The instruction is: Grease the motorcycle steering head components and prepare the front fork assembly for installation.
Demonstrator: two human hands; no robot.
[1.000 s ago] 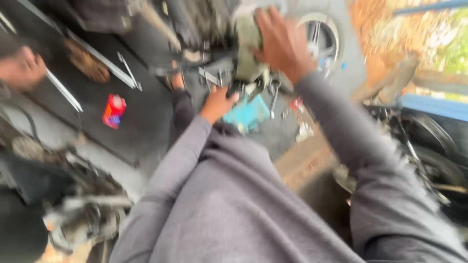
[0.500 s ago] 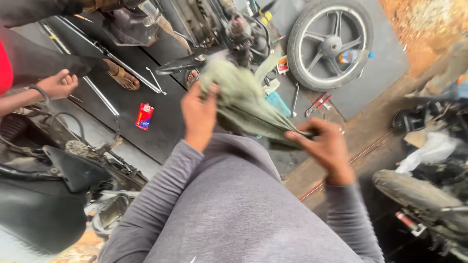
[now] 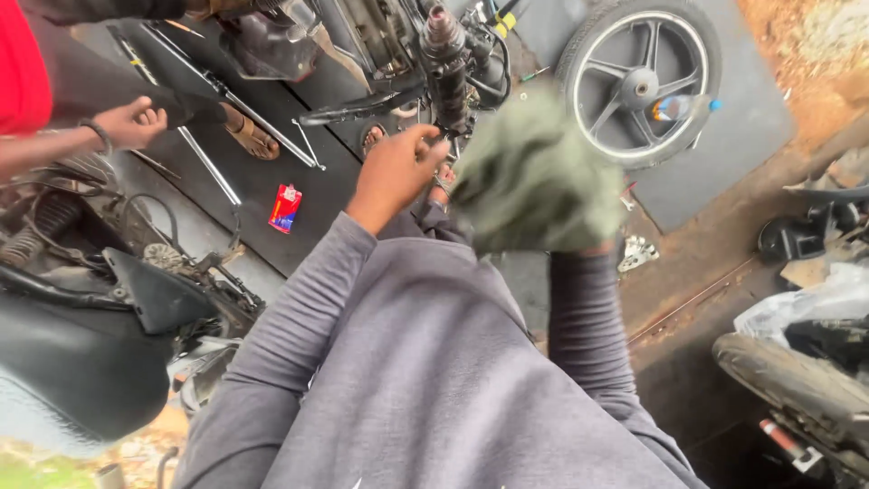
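My right hand is hidden under a bunched, blurred green rag [image 3: 534, 181] that it holds up in front of me; only its grey sleeve shows below. My left hand [image 3: 394, 177] reaches forward with curled fingers, its fingertips at the dark engine part [image 3: 445, 63] of a stripped motorcycle, just left of the rag. Whether the left hand grips anything is unclear.
A loose spoked wheel [image 3: 638, 86] with a plastic bottle [image 3: 679, 107] on it lies on a grey mat at top right. A red packet [image 3: 285, 208] and metal rods [image 3: 195, 154] lie on the dark floor. Another person's hand [image 3: 131, 122] is at the left. Motorcycle parts [image 3: 136, 290] crowd the left, a tyre [image 3: 797, 380] the right.
Half a second ago both hands held the rag spread between them. The left hand has let go and moved to the engine part; the right has lifted the rag, now bunched.
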